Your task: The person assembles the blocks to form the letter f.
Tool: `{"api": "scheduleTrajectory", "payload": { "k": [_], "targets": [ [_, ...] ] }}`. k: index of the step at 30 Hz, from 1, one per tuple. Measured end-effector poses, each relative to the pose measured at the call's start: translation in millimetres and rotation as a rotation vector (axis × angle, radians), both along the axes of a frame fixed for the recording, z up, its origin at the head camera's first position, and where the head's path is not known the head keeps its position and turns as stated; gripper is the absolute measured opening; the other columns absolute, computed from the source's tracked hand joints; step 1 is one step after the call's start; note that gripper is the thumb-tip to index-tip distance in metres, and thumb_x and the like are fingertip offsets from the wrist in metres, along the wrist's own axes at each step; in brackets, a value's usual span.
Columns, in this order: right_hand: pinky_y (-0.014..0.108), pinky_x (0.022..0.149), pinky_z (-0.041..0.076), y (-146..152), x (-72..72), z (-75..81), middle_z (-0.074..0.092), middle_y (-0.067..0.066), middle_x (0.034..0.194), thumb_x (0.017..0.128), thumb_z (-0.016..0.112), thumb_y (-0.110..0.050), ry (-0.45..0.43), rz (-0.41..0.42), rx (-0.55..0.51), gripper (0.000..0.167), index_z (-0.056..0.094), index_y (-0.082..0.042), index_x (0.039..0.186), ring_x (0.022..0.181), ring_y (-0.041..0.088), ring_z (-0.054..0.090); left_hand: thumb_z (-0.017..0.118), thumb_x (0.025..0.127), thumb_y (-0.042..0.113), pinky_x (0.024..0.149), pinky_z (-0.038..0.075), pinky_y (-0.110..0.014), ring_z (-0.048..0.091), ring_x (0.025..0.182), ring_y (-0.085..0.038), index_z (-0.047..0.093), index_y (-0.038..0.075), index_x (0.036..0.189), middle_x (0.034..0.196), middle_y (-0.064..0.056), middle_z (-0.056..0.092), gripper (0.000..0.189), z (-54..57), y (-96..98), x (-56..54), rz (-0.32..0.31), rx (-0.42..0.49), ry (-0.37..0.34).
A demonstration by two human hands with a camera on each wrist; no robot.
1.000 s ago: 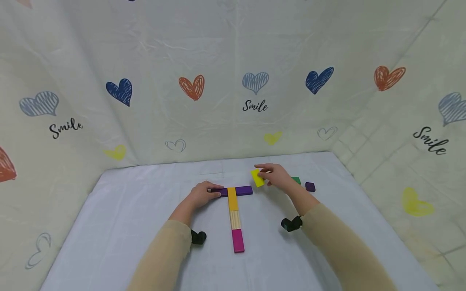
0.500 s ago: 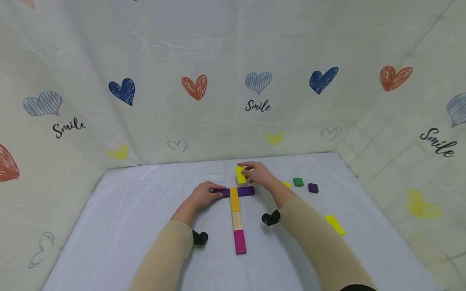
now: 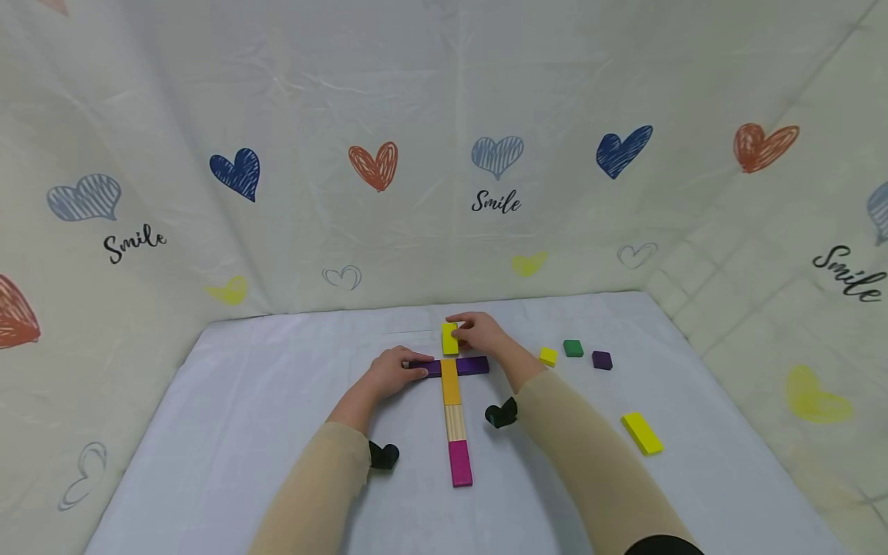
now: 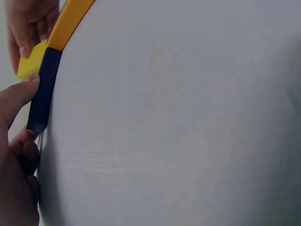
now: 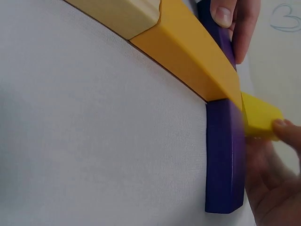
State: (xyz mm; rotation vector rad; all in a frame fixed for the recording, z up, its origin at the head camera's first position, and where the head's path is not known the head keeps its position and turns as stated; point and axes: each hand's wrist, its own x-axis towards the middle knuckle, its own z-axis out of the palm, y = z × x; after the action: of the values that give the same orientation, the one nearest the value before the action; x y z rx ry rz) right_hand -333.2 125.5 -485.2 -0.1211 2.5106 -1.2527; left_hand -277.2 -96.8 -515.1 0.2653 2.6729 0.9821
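On the white tabletop, flat blocks form a T. Its stem is an orange block (image 3: pixel 450 383), a plain wooden block (image 3: pixel 454 422) and a magenta block (image 3: pixel 460 464). Purple blocks flank the orange one's far end. My left hand (image 3: pixel 390 373) pinches the left purple block (image 4: pixel 45 89), thumb on the near side. With thumb and fingers my right hand (image 3: pixel 483 334) holds a yellow block (image 3: pixel 449 339) just beyond the top of the T, in line with the stem. In the right wrist view, that yellow block's near end meets the crossing beside the right purple block (image 5: pixel 225 155).
To the right lie a small yellow block (image 3: pixel 548 356), a green block (image 3: pixel 572 348) and a dark purple one (image 3: pixel 601 360). A longer yellow block (image 3: pixel 642 433) rests nearer, beside the right sleeve (image 3: pixel 583 432). A heart-printed white curtain (image 3: pixel 416 231) hangs behind the table.
My right hand has carried the yellow block leftward and down to the top of the T. The left hand stays on the purple block. Blocks behind the right arm have come into view.
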Motion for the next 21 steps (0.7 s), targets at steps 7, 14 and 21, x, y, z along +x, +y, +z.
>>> {"api": "scheduleTrajectory", "payload": {
  "k": [7, 14, 21],
  "targets": [
    [0.028, 0.076, 0.055, -4, -1.5, -3.8, 0.064, 0.011, 0.109, 0.098, 0.063, -0.021, 0.009, 0.026, 0.033, 0.035, 0.064, -0.020, 0.133, 0.083, 0.021, 0.063, 0.068, 0.094, 0.038, 0.102, 0.041, -0.050, 0.051, 0.114, -0.025, 0.071, 0.039, 0.122, 0.125, -0.001, 0.061, 0.029, 1.2, 0.8, 1.2, 0.003, -0.005, 0.008],
    [0.027, 0.075, 0.051, -8, 1.7, -3.2, 0.063, 0.005, 0.109, 0.099, 0.063, -0.026, 0.038, 0.079, 0.159, 0.035, 0.064, -0.025, 0.134, 0.087, 0.018, 0.060, 0.068, 0.094, 0.038, 0.101, 0.042, -0.048, 0.052, 0.111, -0.024, 0.071, 0.038, 0.122, 0.122, -0.001, 0.062, 0.028, 0.3, 0.0, -0.7, -0.008, -0.007, 0.022],
    [0.030, 0.078, 0.051, -11, 2.6, -3.8, 0.063, 0.005, 0.111, 0.099, 0.062, -0.026, 0.067, 0.101, 0.237, 0.034, 0.065, -0.024, 0.133, 0.088, 0.019, 0.058, 0.068, 0.094, 0.037, 0.101, 0.041, -0.049, 0.053, 0.112, -0.025, 0.071, 0.037, 0.122, 0.123, -0.002, 0.062, 0.028, 0.3, -0.7, -0.2, -0.018, -0.005, 0.027]
  ]
}}
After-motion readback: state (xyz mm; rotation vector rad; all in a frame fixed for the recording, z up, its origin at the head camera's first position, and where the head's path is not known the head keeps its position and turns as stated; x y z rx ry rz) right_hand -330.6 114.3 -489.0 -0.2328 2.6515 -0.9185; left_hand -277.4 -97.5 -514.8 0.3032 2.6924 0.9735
